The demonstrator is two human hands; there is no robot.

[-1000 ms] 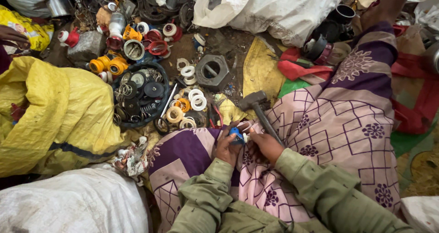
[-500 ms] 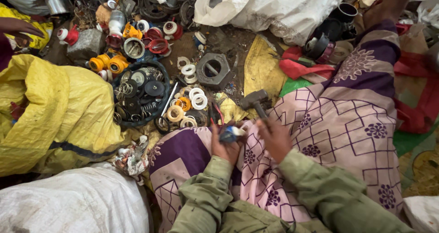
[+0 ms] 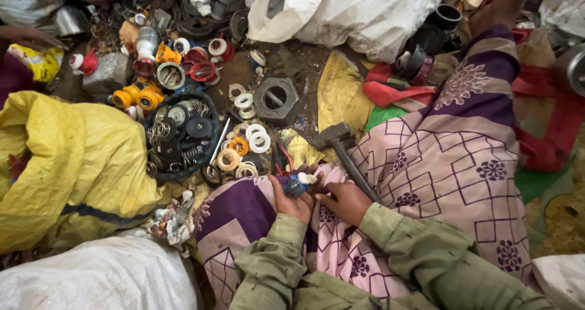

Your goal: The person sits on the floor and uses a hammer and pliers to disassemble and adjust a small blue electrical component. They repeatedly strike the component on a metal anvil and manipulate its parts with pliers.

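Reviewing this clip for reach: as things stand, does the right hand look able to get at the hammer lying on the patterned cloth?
Probably yes. The right hand rests right beside the hammer, whose handle runs down to it along the patterned cloth. Nothing covers the handle. The left hand holds a small blue part.

Between the left hand (image 3: 291, 201) and right hand (image 3: 347, 201) sits a blue-and-white part (image 3: 298, 184). Olive sleeves (image 3: 396, 243) lie below them, over purple-and-pink patterned cloth (image 3: 463, 158). A yellow sack (image 3: 67, 164) lies left, white rings (image 3: 253, 140) above.
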